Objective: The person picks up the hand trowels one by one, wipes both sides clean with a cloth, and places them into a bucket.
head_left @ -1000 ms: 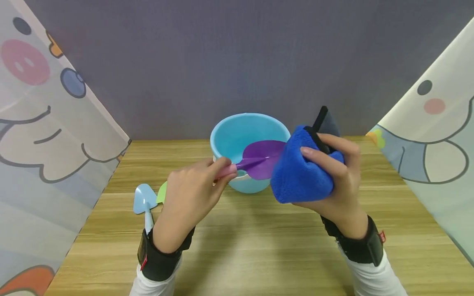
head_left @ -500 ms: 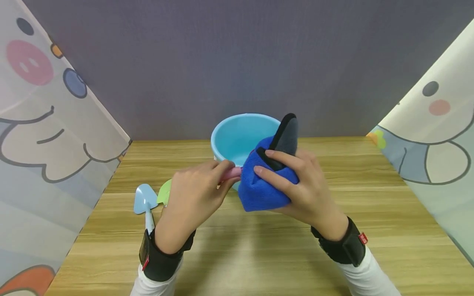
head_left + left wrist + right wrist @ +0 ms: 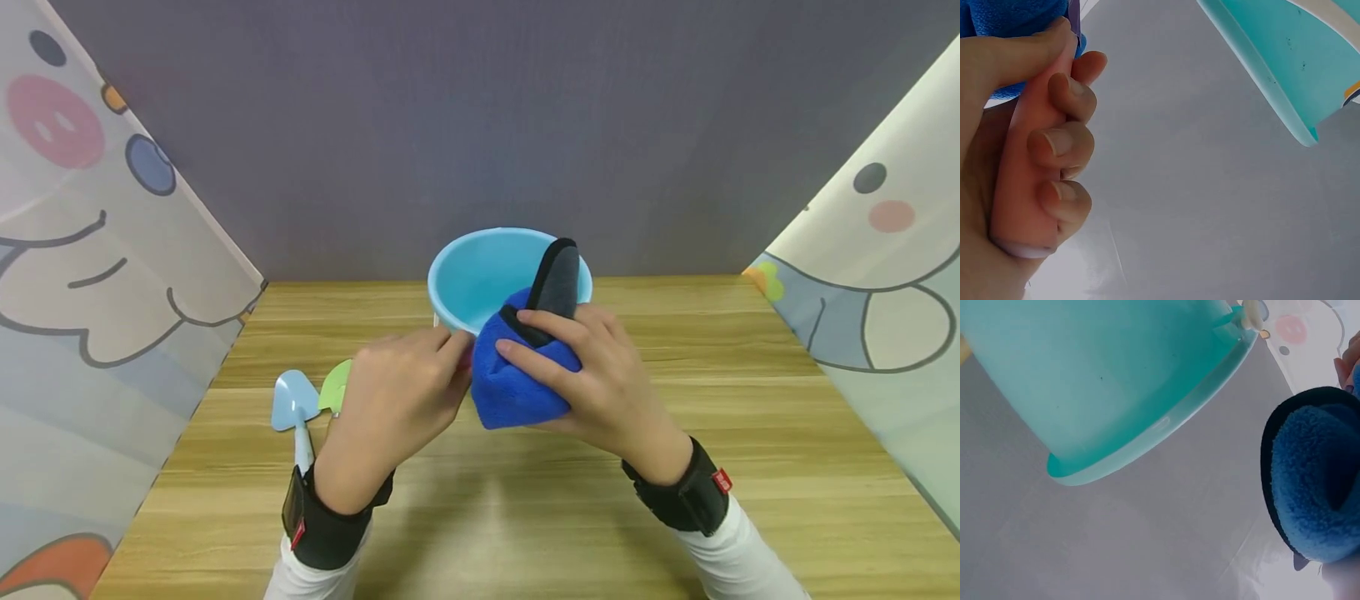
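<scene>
We see the left hand (image 3: 405, 392) with its fingers wrapped round the pink handle (image 3: 1032, 162) of a tool. At the handle's top we make out a narrow purple part (image 3: 1075, 15); the rest is hidden by the blue cloth (image 3: 517, 396). The right hand (image 3: 611, 387) grips that cloth, fingers bent over its black edging, a grey flap (image 3: 558, 283) standing up. Both hands are close together, in front of the light-blue bucket (image 3: 480, 275), which is near the back of the wooden surface (image 3: 525, 533). Left of the left hand we note a pale-blue shovel (image 3: 292, 402) and a green tool (image 3: 334, 386), partly hidden.
</scene>
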{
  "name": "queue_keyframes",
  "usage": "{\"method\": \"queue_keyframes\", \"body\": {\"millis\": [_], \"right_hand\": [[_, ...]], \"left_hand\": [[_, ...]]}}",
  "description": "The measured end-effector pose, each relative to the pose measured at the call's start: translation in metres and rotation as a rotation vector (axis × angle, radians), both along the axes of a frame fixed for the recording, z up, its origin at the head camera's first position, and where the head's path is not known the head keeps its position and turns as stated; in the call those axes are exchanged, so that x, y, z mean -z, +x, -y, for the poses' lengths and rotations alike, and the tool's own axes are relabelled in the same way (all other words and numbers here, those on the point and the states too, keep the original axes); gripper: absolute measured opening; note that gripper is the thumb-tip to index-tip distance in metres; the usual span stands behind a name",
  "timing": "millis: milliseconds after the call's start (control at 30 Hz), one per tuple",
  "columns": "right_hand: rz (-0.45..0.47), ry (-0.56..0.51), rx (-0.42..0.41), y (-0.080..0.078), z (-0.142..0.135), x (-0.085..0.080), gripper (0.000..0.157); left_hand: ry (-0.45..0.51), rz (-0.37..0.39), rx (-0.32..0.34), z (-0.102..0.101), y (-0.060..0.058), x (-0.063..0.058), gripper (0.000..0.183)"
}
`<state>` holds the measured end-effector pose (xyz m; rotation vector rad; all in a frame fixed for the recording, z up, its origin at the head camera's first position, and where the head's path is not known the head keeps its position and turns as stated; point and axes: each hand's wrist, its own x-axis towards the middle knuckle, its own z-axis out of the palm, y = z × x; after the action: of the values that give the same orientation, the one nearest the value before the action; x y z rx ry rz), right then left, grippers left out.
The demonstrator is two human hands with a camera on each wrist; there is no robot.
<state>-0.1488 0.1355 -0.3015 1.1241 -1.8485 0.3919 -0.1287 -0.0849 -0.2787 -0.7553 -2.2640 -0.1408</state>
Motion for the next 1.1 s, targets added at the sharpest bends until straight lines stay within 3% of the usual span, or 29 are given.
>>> {"method": "queue_keyframes", "body": {"millis": [500, 1100], "right_hand": [[0.073, 0.007, 0.056, -0.0017, 0.0036, 0.0037, 0.078], [0.035, -0.030, 0.079, -0.0029, 0.0023, 0.0043, 0.078]], "left_hand": [[-0.033, -0.042, 0.004, -0.0017, 0.0020, 0.0011, 0.020], [-0.025, -0.065, -0.001, -0.0033, 0.0006, -0.0013, 0.025]]}}
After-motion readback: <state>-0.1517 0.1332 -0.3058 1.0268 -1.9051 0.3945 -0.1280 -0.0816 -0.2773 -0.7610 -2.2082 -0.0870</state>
